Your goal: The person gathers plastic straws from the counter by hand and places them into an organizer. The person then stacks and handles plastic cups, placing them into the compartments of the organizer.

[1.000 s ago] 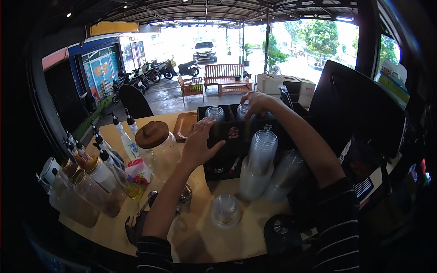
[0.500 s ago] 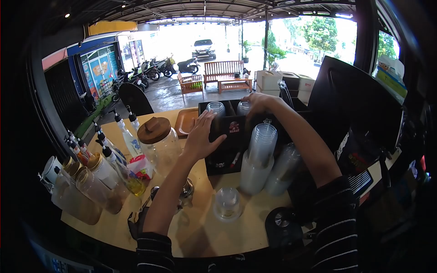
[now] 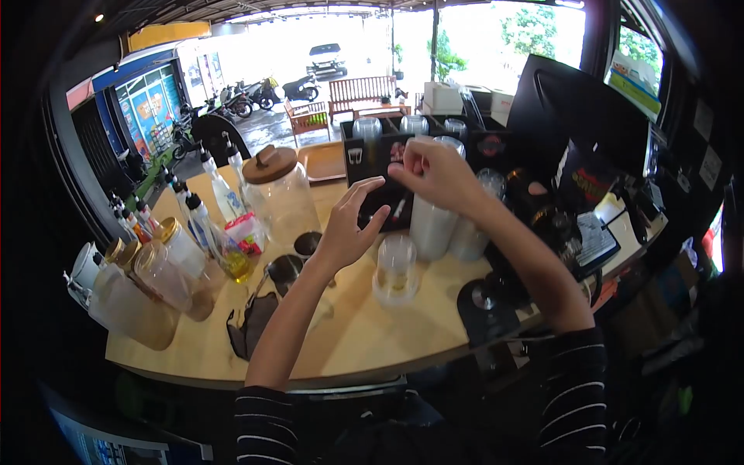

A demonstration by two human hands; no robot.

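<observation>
My left hand (image 3: 350, 229) hangs over the table with fingers apart and thumb spread, holding nothing. My right hand (image 3: 438, 177) is up in front of the tall stack of clear plastic cups (image 3: 431, 225) and hides part of it. Its fingers are loosely curled with the thumb apart, and no object shows in it. Behind both hands stands a black organizer box (image 3: 372, 174) with upturned clear cups (image 3: 414, 125) in its compartments. Between my forearms, a smaller stack of clear lids or cups (image 3: 396, 267) rests on the wood.
A big glass jar with a wooden lid (image 3: 271, 167), pump bottles (image 3: 208, 225) and several lidded jars (image 3: 159, 271) crowd the left. Metal cups (image 3: 284, 271) and a dark cloth (image 3: 256, 325) lie beside my left forearm. A black monitor (image 3: 570, 116) and a black tamping mat (image 3: 484, 310) are at right.
Both hands have drawn back from the organizer box; the right has left the upturned cups and its fingers have curled. The camera view has tilted down and shifted.
</observation>
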